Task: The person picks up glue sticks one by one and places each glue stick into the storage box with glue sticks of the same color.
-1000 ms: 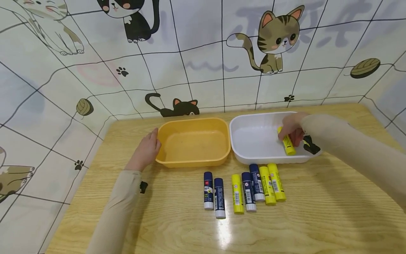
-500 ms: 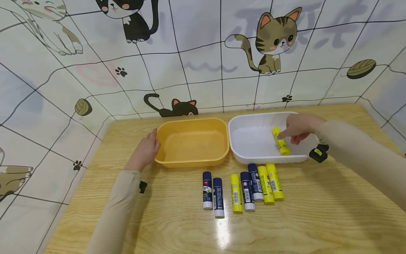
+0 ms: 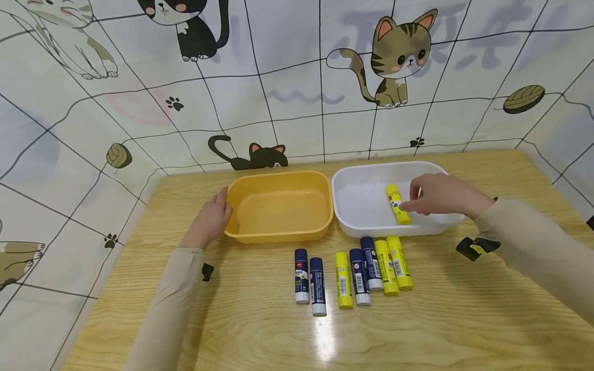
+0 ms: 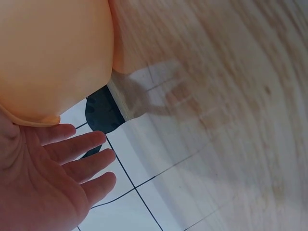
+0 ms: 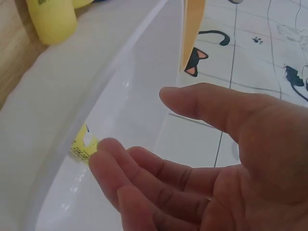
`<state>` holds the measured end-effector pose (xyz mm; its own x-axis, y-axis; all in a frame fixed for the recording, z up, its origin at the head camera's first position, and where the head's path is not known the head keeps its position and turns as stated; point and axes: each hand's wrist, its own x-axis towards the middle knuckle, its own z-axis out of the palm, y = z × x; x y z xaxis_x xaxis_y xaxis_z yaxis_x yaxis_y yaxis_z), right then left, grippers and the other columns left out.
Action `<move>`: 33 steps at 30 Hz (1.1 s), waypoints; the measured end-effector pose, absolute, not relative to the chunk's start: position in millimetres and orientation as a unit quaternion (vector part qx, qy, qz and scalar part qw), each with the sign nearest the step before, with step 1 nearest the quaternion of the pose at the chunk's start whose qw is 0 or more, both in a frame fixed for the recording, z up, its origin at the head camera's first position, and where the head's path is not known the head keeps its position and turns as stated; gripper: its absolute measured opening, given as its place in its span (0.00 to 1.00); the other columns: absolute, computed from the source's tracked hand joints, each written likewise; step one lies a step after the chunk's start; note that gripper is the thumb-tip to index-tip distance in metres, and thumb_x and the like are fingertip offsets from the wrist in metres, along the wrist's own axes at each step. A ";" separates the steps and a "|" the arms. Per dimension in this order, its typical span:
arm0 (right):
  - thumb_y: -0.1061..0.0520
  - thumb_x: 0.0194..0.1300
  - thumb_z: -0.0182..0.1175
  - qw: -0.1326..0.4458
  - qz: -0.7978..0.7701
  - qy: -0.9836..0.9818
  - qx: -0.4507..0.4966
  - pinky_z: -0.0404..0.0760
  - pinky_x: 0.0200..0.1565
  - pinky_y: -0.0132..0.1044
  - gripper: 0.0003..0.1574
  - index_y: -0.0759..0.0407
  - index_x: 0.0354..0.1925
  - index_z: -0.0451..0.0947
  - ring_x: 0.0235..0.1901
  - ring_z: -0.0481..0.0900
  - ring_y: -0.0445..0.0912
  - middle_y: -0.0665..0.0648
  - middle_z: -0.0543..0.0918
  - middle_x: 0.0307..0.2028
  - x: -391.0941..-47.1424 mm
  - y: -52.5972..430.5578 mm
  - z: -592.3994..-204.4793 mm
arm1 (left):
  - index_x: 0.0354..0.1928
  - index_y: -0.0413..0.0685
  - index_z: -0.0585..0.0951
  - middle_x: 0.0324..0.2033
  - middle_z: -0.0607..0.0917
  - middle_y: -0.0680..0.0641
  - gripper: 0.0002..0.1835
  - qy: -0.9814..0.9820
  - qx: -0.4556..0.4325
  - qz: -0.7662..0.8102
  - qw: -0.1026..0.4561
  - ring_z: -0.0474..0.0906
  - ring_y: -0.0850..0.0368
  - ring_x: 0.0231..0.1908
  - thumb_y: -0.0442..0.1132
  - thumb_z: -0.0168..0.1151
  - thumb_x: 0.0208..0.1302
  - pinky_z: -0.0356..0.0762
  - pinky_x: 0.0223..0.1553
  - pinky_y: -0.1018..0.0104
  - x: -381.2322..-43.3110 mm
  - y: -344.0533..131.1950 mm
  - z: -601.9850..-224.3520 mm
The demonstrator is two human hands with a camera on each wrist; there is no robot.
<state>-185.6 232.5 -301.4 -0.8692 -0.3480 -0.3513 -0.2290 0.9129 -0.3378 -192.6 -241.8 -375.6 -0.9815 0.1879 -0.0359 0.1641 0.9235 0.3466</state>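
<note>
Head view: a person's right hand reaches over the right end of a white tub, its fingertips at the side of a yellow glue stick lying inside. That hand's grip is released, with nothing between thumb and fingers; the right wrist view shows them well parted, and whether a fingertip touches the stick I cannot tell. The stick slants, its lower end near the tub's front wall.

At the far side, the left hand touches the left end of an orange tub. Its grip is loose, the fingers straight in the left wrist view, where the thumb is hidden. Both tubs sit side by side at the back of the wooden desk.

In front of them lie seven more sticks, left to right: two blue sticks with white ends, one yellow, two blue, then two yellow sticks side by side. Behind the desk hangs a white backdrop printed with cartoon cats.
</note>
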 end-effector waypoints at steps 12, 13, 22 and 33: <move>0.44 0.58 0.66 0.141 -0.149 0.962 -0.178 0.67 0.24 0.37 0.18 0.56 0.31 0.75 0.23 0.70 0.45 0.50 0.77 0.27 -145.8 218.9 -296.9 | 0.71 0.28 0.52 0.63 0.64 0.25 0.29 0.982 0.082 0.166 0.029 0.64 0.27 0.59 0.36 0.35 0.73 0.60 0.61 0.40 -192.0 -239.0 -374.4; 0.44 0.58 0.67 0.143 -0.151 0.961 -0.182 0.67 0.24 0.37 0.18 0.56 0.31 0.74 0.23 0.69 0.44 0.49 0.77 0.26 -141.9 217.9 -298.6 | 0.72 0.28 0.52 0.63 0.64 0.25 0.29 0.982 0.080 0.166 0.029 0.64 0.27 0.60 0.37 0.35 0.73 0.60 0.61 0.40 -191.9 -239.1 -374.3; 0.46 0.57 0.68 0.155 -0.179 0.951 -0.198 0.66 0.23 0.35 0.16 0.54 0.31 0.74 0.21 0.67 0.42 0.46 0.74 0.23 -114.1 211.9 -325.1 | 0.72 0.30 0.51 0.65 0.63 0.25 0.30 0.983 0.072 0.164 0.038 0.62 0.28 0.61 0.38 0.34 0.73 0.59 0.62 0.40 -192.2 -239.5 -374.2; 0.51 0.51 0.73 0.099 -0.185 0.960 -0.187 0.67 0.25 0.36 0.18 0.57 0.31 0.74 0.23 0.67 0.43 0.48 0.73 0.25 -102.1 208.2 -352.9 | 0.73 0.30 0.50 0.65 0.62 0.25 0.30 0.983 0.070 0.163 0.043 0.62 0.29 0.62 0.38 0.34 0.73 0.60 0.61 0.40 -192.6 -239.9 -373.3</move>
<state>-102.1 208.2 -352.9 -0.9103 -0.3959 -0.1214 -0.3225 0.8617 -0.3918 -192.6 -239.9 -373.3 -0.9866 0.1510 -0.0611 0.1233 0.9373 0.3259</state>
